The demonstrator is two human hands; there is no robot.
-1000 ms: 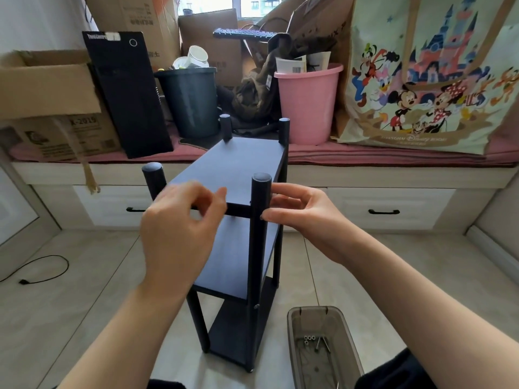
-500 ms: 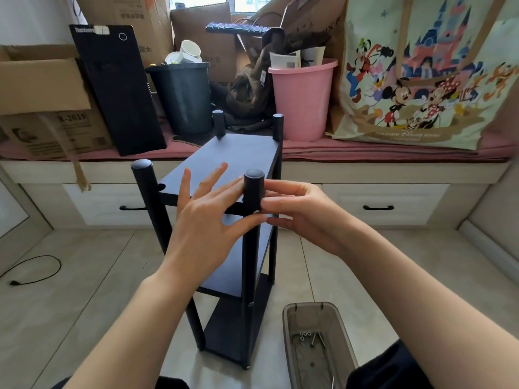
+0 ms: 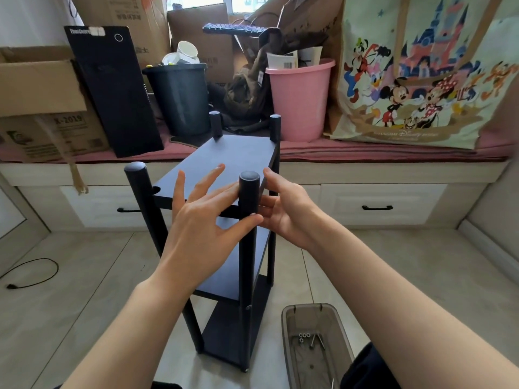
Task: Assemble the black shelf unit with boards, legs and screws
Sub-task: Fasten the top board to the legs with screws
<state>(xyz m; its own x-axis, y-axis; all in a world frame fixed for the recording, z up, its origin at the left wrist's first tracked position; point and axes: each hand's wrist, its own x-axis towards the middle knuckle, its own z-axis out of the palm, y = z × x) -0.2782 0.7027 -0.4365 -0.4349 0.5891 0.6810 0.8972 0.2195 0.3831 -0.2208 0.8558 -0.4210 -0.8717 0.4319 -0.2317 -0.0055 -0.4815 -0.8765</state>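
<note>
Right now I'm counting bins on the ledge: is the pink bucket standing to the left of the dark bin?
No, the pink bucket stands to the right of the dark bin, with a brown bundle between them.

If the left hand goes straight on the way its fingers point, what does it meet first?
Probably the near right leg: the left hand has its fingers spread up and to the right over the top board, almost at that leg. Depth is unclear.

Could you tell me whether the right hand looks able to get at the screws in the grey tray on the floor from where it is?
Probably yes: the tray is open-topped, below the right hand, nothing covering the screws.
</note>
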